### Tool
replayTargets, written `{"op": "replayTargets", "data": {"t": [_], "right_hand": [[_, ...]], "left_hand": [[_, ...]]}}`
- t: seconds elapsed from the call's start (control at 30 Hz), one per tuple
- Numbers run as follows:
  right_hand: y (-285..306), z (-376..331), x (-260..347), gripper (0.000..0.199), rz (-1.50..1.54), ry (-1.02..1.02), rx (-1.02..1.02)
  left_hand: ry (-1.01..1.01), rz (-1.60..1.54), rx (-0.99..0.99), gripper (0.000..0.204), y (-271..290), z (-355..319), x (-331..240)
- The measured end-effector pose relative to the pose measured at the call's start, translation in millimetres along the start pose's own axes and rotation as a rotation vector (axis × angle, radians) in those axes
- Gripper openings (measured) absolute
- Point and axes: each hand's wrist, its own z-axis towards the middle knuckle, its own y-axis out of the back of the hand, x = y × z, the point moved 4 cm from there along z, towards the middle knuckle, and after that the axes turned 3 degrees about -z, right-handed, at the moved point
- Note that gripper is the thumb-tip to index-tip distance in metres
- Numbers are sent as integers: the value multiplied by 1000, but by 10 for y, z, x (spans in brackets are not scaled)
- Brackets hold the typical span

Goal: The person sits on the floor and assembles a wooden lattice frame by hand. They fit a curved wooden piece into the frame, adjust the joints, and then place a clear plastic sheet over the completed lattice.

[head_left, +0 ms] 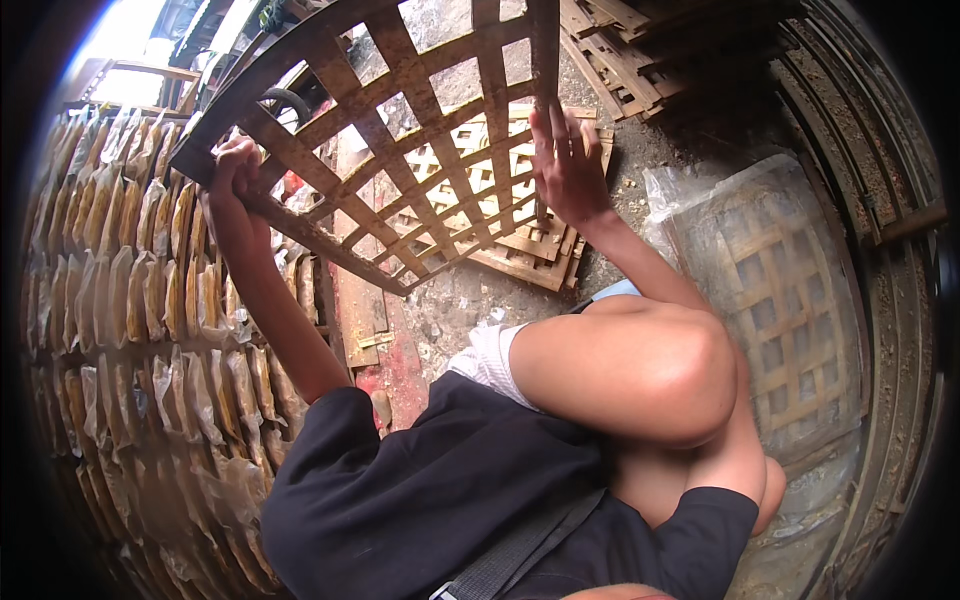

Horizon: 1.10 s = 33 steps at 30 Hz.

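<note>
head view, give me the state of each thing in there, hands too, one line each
Brown wooden lattice frame: raised, tilted
Left hand: closed on the frame's left corner
Right hand: fingers extended at its right edge
Pale wooden lattice panels: stacked
Lattice panel under cloudy plastic sheet: covered
Yellow-brown slabs in clear plastic: wrapped, lined up in rows

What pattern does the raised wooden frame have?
The wooden frame has a brown, open criss-cross lattice pattern, seen best in the head view.
</note>
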Motion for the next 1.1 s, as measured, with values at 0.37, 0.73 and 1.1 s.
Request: {"op": "replayTargets", "data": {"t": [0.37,0.73,1.1], "right_hand": [[176,224,-178,75,46,-8,-35],[246,91,-95,83,53,29,-28],[-31,-127,-66,78,162,22,4]], "left_hand": [[-52,26,0,11,94,8,-24],[-40,10,-46,11,25,-10,32],[-80,29,27,11,-120,7,-70]]}}
